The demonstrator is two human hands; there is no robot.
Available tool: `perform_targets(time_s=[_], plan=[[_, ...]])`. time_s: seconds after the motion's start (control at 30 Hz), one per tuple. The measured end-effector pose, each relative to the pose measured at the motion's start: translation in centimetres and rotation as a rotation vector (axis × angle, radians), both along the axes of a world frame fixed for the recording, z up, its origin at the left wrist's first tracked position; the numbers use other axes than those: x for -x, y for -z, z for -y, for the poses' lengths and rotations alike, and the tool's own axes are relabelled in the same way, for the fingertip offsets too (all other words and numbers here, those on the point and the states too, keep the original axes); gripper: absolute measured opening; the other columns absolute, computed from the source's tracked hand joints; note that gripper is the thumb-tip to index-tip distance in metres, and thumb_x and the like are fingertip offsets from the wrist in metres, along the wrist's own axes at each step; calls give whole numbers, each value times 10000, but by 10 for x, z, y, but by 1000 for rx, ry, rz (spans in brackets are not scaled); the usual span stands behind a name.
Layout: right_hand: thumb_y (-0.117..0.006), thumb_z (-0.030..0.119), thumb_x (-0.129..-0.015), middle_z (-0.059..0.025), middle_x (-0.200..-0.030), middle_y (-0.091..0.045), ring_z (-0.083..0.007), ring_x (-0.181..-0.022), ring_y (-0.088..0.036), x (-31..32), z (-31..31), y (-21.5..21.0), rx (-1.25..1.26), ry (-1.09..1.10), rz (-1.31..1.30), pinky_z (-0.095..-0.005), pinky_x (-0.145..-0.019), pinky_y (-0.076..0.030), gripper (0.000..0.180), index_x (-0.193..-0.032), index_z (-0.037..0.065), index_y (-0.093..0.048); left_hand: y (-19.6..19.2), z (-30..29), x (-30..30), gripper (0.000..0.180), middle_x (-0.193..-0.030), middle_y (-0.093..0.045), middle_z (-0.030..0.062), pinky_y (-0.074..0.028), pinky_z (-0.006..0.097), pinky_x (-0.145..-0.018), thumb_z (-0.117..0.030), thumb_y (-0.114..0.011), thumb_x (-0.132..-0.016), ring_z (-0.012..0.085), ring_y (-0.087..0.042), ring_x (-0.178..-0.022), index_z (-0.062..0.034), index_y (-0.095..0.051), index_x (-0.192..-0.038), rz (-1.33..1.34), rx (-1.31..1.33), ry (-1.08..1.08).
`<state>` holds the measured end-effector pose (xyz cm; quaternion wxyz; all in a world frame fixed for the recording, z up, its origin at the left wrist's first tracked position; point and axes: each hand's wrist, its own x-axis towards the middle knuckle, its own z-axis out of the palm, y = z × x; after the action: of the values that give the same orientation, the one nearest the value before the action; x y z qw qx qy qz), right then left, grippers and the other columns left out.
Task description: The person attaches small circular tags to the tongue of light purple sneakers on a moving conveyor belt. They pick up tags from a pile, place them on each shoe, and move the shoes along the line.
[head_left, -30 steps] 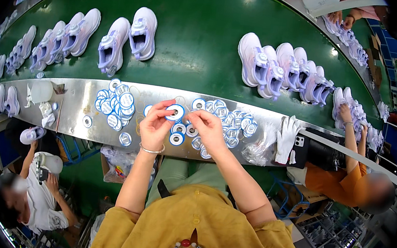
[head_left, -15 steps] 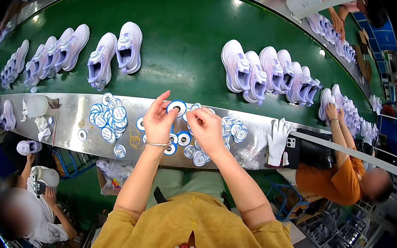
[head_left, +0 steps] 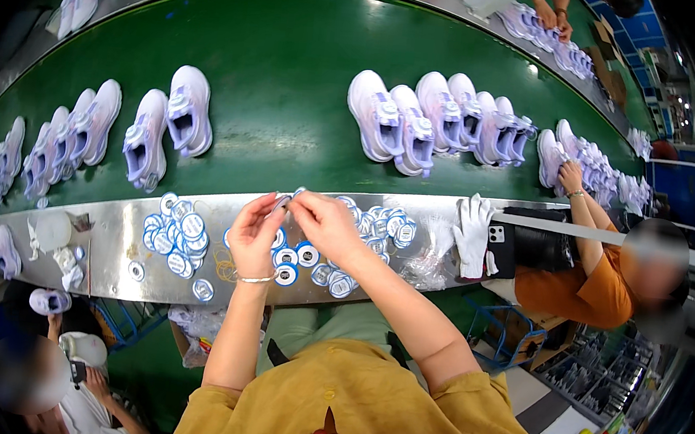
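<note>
Over the metal ledge [head_left: 113, 253], our left hand [head_left: 254, 234] pinches a round tag [head_left: 283, 200], right hand's [head_left: 325, 226] hold unclear: let's steady it!

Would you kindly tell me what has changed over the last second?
The tag has turned from face-on to nearly edge-on, and the left hand and right hand have drawn closer together; the whole view has swung too. The left hand keeps hold of the tag. The left tag pile and shoes keep their layout.
</note>
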<state>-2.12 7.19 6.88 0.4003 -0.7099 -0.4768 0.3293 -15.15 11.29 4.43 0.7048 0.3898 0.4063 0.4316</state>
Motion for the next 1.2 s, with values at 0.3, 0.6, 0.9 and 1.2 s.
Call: perform_targets(time_s=[0.3,0.6,0.9,1.2], plan=[[-570,232,-861,-116,-685,-614,-323,-645,-606,-23,13,6,17,30,69,-398,-551,-452,172,-868,60,-569,14,-13,-27,124,-925,-654,67,-481,229,-766,-30,-605,-871,112,-598,-840,26,-636,-976,-71,42,177],[-608,132,-845,-110,-716,-601,-179,-575,-558,-110,38,37,58,148,-262,-299,-524,-421,139,-947,37,-606,34,-5,-117,76,-858,-617,16,-469,203,-691,-27,-602,-874,74,-560,-762,7,-636,-933,-185,-145,406],[-583,91,-829,-117,-749,-621,-303,-667,-610,-172,77,60,30,358,243,-374,-554,-467,43,-831,50,-571,67,-18,-213,355,-1036,-573,132,-473,325,-750,-34,-593,-786,281,-570,-836,-58,-562,-1138,-602,-634,666],[-606,54,-639,-73,-713,-540,-215,-648,-591,-156,56,82,103,4,710,-332,-514,-490,158,-768,51,-516,74,0,-171,306,-931,-601,101,-514,258,-655,10,-641,-780,184,-603,-866,17,-538,-1068,-631,-360,101]])
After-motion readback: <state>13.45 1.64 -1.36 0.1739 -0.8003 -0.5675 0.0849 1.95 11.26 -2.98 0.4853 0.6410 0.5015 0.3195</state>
